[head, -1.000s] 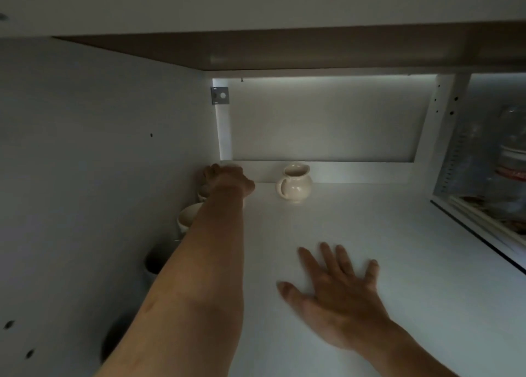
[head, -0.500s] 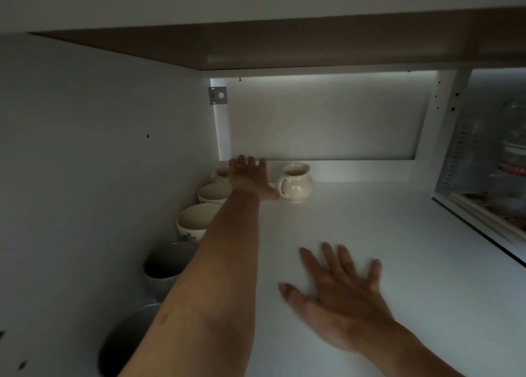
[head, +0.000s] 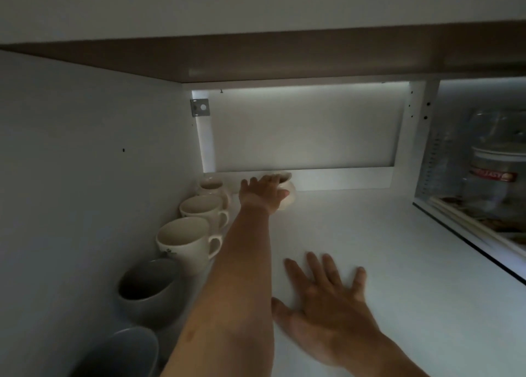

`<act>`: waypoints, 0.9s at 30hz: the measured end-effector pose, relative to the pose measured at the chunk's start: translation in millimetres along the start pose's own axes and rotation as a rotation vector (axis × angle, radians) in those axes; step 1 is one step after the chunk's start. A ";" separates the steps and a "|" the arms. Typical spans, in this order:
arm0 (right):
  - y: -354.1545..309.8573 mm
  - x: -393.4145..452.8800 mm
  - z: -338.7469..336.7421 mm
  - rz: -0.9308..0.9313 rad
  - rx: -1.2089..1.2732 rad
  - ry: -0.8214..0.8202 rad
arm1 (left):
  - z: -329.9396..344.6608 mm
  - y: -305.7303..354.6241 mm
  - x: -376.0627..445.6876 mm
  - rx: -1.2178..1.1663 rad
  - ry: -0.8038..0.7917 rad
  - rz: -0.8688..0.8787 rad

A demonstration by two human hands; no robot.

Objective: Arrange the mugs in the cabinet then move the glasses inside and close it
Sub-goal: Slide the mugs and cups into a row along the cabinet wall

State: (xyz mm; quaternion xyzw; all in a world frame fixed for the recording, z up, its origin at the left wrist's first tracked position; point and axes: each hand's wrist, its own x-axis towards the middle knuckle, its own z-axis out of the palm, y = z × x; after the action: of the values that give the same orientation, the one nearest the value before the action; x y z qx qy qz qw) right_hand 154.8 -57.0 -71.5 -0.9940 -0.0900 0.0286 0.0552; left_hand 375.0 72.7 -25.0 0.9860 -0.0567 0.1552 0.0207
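Observation:
Inside the white cabinet, a row of mugs lines the left wall: a small round cream mug (head: pixel 212 187) at the back, two cream mugs (head: pixel 203 210) (head: pixel 186 241), then two grey mugs (head: pixel 149 290) (head: pixel 125 354) nearest me. My left hand (head: pixel 263 193) reaches to the back and wraps its fingers over another small round cream mug (head: pixel 287 190), mostly hiding it. My right hand (head: pixel 324 300) lies flat on the shelf (head: pixel 384 248), fingers spread, holding nothing. No glasses are in sight.
The cabinet's left wall (head: pixel 85 191) and back panel (head: pixel 299 132) bound the shelf. A shelf underside (head: pixel 256 61) hangs low overhead. On the right, the neighbouring compartment holds a clear plastic jar (head: pixel 492 171) with a red label.
My left hand left the mug in the back-left corner, moved right and closed over the round cream mug. The view shifted, revealing the whole row of mugs. My right hand stayed flat.

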 end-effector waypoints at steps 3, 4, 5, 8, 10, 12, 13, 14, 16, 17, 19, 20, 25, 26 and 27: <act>-0.6 1.0 -1.2 0.006 0.001 -0.001 | 1.6 -2.1 4.2 -0.008 0.010 -0.069; -0.9 1.5 -1.1 0.007 0.001 -0.004 | 1.2 -4.7 5.4 0.000 0.020 -0.091; -1.2 2.5 -0.5 0.008 0.003 -0.003 | 0.0 -7.6 5.8 0.012 0.036 -0.103; -0.4 2.0 0.8 0.013 0.006 0.001 | -2.6 -13.9 8.8 -0.023 0.038 -0.061; -1.1 2.5 1.3 0.015 0.002 0.003 | -4.2 -12.7 10.8 -0.102 0.004 -0.042; -1.7 2.8 0.9 0.020 -0.009 0.010 | -6.2 -8.2 12.5 -0.207 -0.025 -0.040; -1.9 2.9 0.5 0.021 -0.012 0.009 | -5.8 -6.4 12.7 -0.238 -0.030 -0.037; -2.0 2.7 -0.4 0.021 -0.012 0.004 | -5.6 -4.3 11.5 -0.253 -0.024 -0.034; -1.7 2.0 -2.0 0.022 -0.002 0.001 | -4.7 0.0 8.3 -0.252 0.023 -0.024; -2.1 1.8 -2.4 0.022 0.004 0.002 | -5.0 0.8 6.7 -0.254 0.055 -0.029; -2.4 1.4 -2.1 0.022 0.000 0.009 | -7.4 0.9 3.7 -0.261 0.108 -0.044; -2.3 1.1 -1.4 0.023 -0.004 0.012 | -7.2 0.4 2.8 -0.260 0.118 -0.050; -2.5 3.0 1.2 0.029 0.012 0.030 | -2.2 -11.6 2.4 -0.205 0.165 -0.108; -2.4 3.2 1.0 0.033 0.020 0.028 | 0.2 -16.7 4.5 -0.199 0.182 -0.132; -2.3 4.0 1.2 0.036 0.028 0.023 | 2.3 -22.2 6.0 -0.196 0.192 -0.140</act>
State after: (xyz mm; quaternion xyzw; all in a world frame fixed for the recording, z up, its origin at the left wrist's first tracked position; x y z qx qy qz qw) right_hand 158.2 -53.9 -72.7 -0.9949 -0.0708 0.0193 0.0695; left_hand 384.0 94.0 -25.9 0.9615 -0.0003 0.2406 0.1328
